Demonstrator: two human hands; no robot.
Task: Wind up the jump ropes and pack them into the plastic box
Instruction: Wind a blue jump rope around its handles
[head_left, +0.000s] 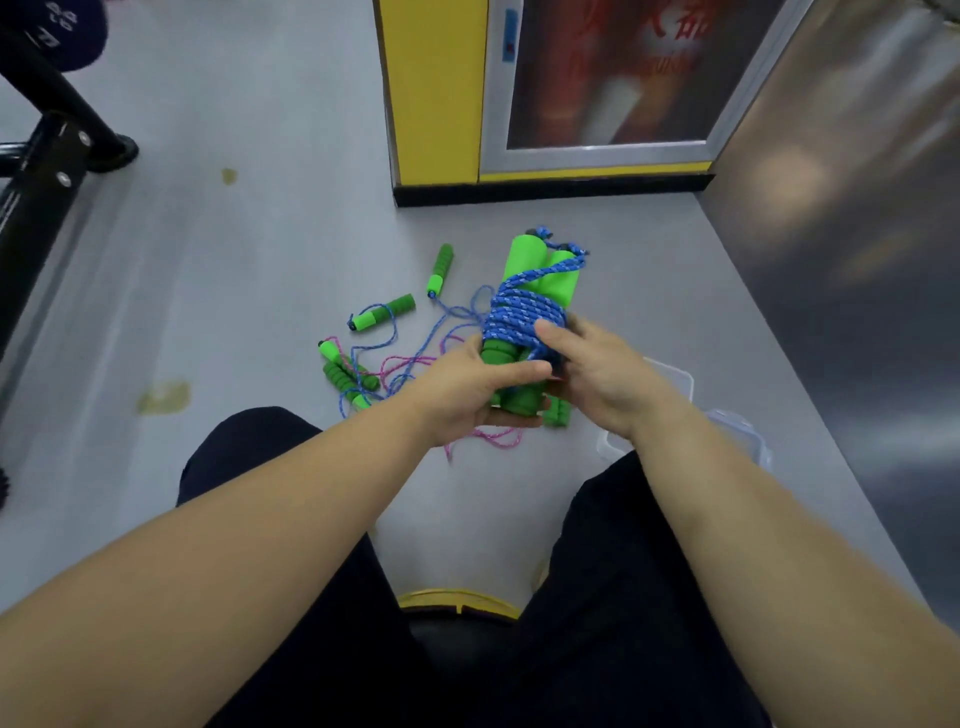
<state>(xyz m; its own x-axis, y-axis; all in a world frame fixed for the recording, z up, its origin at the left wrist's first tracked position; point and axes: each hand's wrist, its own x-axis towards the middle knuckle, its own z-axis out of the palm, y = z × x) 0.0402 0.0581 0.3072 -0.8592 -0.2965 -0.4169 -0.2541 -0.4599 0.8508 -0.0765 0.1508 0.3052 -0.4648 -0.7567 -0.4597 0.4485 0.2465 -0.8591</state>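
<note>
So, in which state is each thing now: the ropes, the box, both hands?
Blue rope: wound round its handles, held in both hands.
Loose ropes: unwound, tangled on the floor.
Box: on the floor, partly hidden; open or shut cannot be told.
Left hand: grips the handles' lower end.
Right hand: grips the coil, thumb on top.

- From my remote seat I see two bare forearms, the left forearm (234, 545) and the right forearm (753, 545), uncovered from the bottom edge of the view to the wrists.
- The left grip (467, 395) and the right grip (597, 374) are bare hands, with uncovered fingers and thumbs.
- The trousers (623, 597) are dark, close to black, in plain matte cloth.
- The same dark cloth covers both thighs and rounds over the left knee (249, 441).
</note>
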